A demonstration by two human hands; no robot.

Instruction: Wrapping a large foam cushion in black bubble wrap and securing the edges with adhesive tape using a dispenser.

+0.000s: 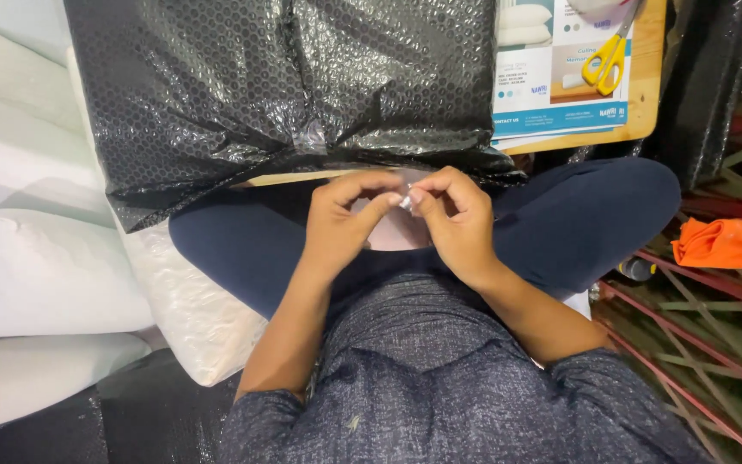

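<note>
At nine o'clock, white pillows (36, 266) lay stacked in soft bags. Next to them, toward seven o'clock, one more pillow in a bumpy clear bag (191, 318) leaned against the person's leg.

At twelve o'clock sat a big parcel wrapped in shiny black bubble wrap (285, 94). It rested on the wooden tabletop (646, 112) and its lower edge hung over the person's lap.

In the middle, just under the parcel's edge, the two hands met. The left hand (341, 223) was curled, with its thumb and first finger pinched together. The right hand (457, 219) was curled the same way, and its fingertips touched those of the left hand. Between the fingertips was a small, clear, shiny bit (405, 199), maybe tape. It was too tiny to tell for sure. Both hands were pinching it from either side. A light roundish thing (392, 236) showed just below the hands, mostly hidden.

The person sat with legs in dark blue trousers (577, 215) and wore a speckled dark shirt (440, 378).

At one o'clock, printed paper sheets (551, 77) lay on the tabletop, with yellow scissors (607, 56) on top of them. At three o'clock, an orange cloth (727, 243) lay on red and green bars (697, 344).
</note>
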